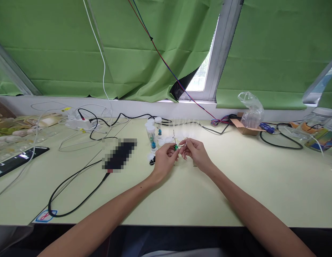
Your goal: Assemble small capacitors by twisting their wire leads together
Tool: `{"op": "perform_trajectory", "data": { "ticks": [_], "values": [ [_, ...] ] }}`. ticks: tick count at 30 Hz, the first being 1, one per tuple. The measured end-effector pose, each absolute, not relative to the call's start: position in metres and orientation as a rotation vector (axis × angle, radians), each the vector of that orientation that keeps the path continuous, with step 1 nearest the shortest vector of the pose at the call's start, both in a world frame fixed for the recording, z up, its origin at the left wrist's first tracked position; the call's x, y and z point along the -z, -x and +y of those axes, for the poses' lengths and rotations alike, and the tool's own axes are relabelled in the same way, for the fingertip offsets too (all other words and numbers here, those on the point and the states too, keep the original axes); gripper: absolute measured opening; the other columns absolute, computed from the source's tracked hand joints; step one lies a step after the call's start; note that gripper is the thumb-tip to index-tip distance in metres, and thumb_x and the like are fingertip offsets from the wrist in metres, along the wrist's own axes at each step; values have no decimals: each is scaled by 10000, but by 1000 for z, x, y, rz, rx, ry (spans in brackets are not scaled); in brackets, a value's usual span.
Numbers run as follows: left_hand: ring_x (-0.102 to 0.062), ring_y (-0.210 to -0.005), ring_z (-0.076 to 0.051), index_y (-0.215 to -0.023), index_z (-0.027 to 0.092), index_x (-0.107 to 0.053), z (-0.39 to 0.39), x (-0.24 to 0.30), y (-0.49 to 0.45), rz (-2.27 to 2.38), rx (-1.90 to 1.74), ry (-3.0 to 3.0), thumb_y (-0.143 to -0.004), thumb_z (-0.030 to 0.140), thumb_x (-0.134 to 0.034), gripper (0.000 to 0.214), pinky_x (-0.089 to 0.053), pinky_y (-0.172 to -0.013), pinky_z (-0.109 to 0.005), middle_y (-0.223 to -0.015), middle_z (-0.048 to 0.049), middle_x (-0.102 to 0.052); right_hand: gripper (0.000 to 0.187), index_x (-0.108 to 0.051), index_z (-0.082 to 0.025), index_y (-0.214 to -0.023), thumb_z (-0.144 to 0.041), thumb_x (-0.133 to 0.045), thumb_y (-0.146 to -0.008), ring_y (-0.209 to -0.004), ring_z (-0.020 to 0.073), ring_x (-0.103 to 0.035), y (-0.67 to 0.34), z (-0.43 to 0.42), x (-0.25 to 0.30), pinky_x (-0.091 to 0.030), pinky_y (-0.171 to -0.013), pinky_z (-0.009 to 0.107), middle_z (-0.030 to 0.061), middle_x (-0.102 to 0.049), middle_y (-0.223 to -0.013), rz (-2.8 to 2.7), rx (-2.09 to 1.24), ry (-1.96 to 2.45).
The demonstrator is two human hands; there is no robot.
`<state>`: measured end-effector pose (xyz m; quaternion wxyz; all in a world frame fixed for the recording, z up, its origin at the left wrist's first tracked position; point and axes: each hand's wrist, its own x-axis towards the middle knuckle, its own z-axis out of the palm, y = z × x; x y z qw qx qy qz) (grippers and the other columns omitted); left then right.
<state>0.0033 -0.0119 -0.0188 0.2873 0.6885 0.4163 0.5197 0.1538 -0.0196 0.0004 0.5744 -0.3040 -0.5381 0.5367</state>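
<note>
Between the thumb and fingers of my left hand (166, 157) is a small shiny green piece (176, 147). A thin dark stem stands up from it. My right hand (195, 151) is closed in a pinch just to its right, and a thin light strand runs from its fingertips toward the green piece; what exactly it grips is too small to name. Behind my left hand stand clear capped tubes (151, 135) with blue and green bits inside. White round caps (169, 140) lie beyond my fingers, and a small black item (152, 160) sits beside my left wrist.
Clear upright tubes (184, 123) stand at the back. A blurred-out dark device (120, 155) with a black cable lies left, near a phone (21, 160) and a power strip (78, 124). At right are a cardboard box (246, 126) with a plastic bag and clear jars (322, 117).
</note>
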Motion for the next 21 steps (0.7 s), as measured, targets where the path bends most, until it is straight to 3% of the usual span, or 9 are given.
{"op": "perform_trajectory", "data": {
  "ticks": [14,21],
  "values": [
    [-630,-547,-153,-960,163,-649,-11,18,-3,1117,-1382,-1777,-813,536,-622,402,-488,-548,-270,-723,-35,-682,373,-701,-156,-890,-521,-652,-832,-634,135,-600,-155,-19,0,-475,-607,290,73,-711,-785,-1208,-1447,640],
    [-618,-546,-144,-954,151,-661,-11,17,-3,1076,-1350,-1706,-806,420,-628,308,-496,-563,-271,-722,-36,-675,365,-699,-160,-919,-512,-664,-825,-674,141,-605,-155,-21,-3,-483,-651,296,88,-724,-857,-1192,-1497,611]
  ]
}}
